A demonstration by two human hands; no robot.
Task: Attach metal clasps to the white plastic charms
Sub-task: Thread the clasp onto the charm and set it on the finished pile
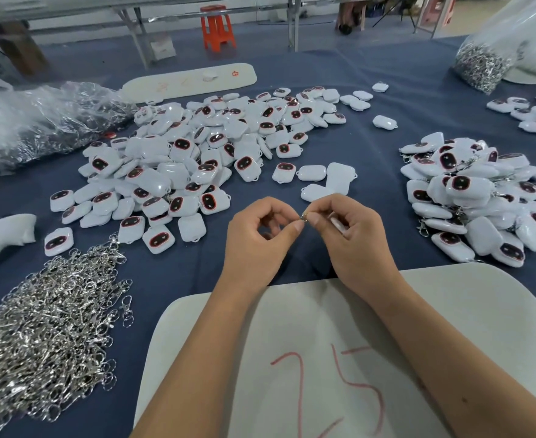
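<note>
My left hand (260, 238) and my right hand (348, 235) meet above the blue cloth, both pinching a small metal clasp ring (304, 216) between thumbs and forefingers. A white charm (337, 223) sits curled inside my right hand, mostly hidden. A large heap of white charms with dark red faces (197, 159) lies beyond my hands. A heap of loose metal clasps (48, 330) lies at the near left. At the right is a pile of charms with clasps on them (475, 203).
A white board with a red "25" (339, 358) lies under my forearms. Clear bags of clasps sit at the far left (39, 128) and far right (481, 64). Another white board (190, 80) lies at the back. An orange stool (217, 26) stands beyond the table.
</note>
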